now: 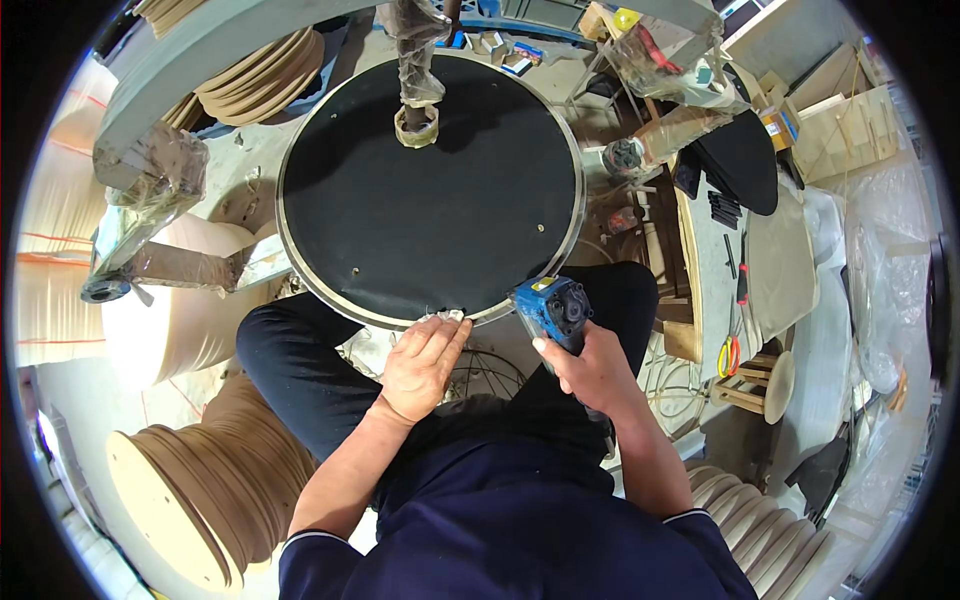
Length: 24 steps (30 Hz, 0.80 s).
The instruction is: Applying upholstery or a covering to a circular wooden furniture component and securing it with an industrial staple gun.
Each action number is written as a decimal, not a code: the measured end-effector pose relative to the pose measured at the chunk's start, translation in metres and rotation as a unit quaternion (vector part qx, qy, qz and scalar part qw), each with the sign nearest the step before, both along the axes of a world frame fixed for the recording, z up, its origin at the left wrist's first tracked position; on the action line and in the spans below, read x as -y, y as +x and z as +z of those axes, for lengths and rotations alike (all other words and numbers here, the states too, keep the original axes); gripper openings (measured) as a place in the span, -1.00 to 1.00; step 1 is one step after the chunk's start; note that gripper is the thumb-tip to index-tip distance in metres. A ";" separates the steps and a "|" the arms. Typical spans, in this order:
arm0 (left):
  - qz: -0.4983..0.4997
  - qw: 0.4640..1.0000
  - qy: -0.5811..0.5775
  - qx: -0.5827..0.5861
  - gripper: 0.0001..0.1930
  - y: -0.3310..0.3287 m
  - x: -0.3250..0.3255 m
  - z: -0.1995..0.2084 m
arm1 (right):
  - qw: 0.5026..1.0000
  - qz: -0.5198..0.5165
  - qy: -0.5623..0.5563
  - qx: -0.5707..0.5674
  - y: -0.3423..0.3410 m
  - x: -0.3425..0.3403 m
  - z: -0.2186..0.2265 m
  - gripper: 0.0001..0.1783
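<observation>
A large round black-covered panel with a pale rim lies in front of me, its near edge over my knees. My left hand is at that near edge, fingers pressed together on the rim; the thumb is hidden. A small whitish piece shows at its fingertips. In my right hand is a blue staple gun, my fingers wrapped round its dark handle. The tool's nose is at the panel's rim, to the right of my left hand; whether it touches cannot be made out.
A plastic-wrapped post comes down over the panel's far part. Wrapped metal arms flank it. To the right, a bench bears scissors, a red-handled tool and black pieces. Stacked round wooden boards stand lower left.
</observation>
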<state>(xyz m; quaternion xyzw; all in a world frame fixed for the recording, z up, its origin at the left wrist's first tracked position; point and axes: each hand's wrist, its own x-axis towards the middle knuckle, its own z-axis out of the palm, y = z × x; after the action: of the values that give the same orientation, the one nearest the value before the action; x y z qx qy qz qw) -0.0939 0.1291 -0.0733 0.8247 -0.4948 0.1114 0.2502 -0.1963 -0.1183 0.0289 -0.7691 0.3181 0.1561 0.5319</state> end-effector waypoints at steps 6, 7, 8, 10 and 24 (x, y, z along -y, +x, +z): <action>-0.001 1.000 -0.005 -0.002 -0.46 -0.005 0.012 0.001 | 1.000 0.011 0.002 0.011 0.002 -0.009 0.002 -0.67; -0.001 1.000 -0.005 -0.002 -0.46 -0.005 0.014 0.001 | 1.000 0.018 0.006 0.012 0.003 -0.010 0.003 -0.67; -0.001 1.000 -0.009 -0.005 -0.47 -0.005 0.016 0.002 | 1.000 0.018 0.006 0.011 0.002 -0.011 0.001 -0.67; 0.000 1.000 -0.013 -0.007 -0.47 -0.007 0.019 0.003 | 0.998 0.040 -0.033 0.034 0.000 -0.011 -0.003 -0.65; -0.057 0.994 -0.056 -0.076 -0.60 -0.002 0.036 0.011 | 0.999 0.022 -0.022 0.010 0.001 -0.010 0.002 -0.59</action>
<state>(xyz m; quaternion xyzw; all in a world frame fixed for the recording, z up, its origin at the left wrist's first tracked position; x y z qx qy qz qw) -0.0960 0.0927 -0.0623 0.7858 -0.5136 0.0615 0.3390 -0.1956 -0.1087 0.0308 -0.7890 0.2991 0.1526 0.5146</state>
